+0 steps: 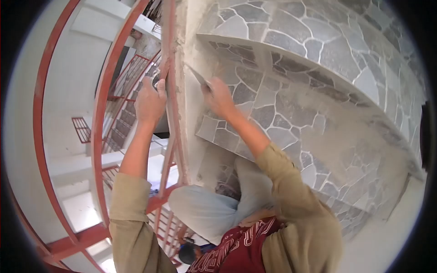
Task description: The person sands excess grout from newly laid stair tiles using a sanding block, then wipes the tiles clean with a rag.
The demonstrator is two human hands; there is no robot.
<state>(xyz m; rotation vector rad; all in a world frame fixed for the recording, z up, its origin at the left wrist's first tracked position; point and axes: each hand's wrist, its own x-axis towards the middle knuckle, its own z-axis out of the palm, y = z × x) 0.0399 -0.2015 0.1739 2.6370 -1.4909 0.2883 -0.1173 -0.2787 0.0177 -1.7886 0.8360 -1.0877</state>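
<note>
A flat thin-bladed tool (196,75) is gripped in my right hand (220,98), its tip pointing up and left toward the rough cement edge (180,98) beside the red railing. On the outer side of the red post (170,68), my left hand (150,101) is raised with its fingers curled and the thumb up. Something small and dark shows at its fingertips, too unclear to name. Between the two hands run the post and the cement strip.
Curved red rails (98,113) stand at the left, with an open drop to lower stairs behind them. Steps faced with grey stone pieces (282,113) rise at the right. Below, a person (187,253) with dark hair is partly visible.
</note>
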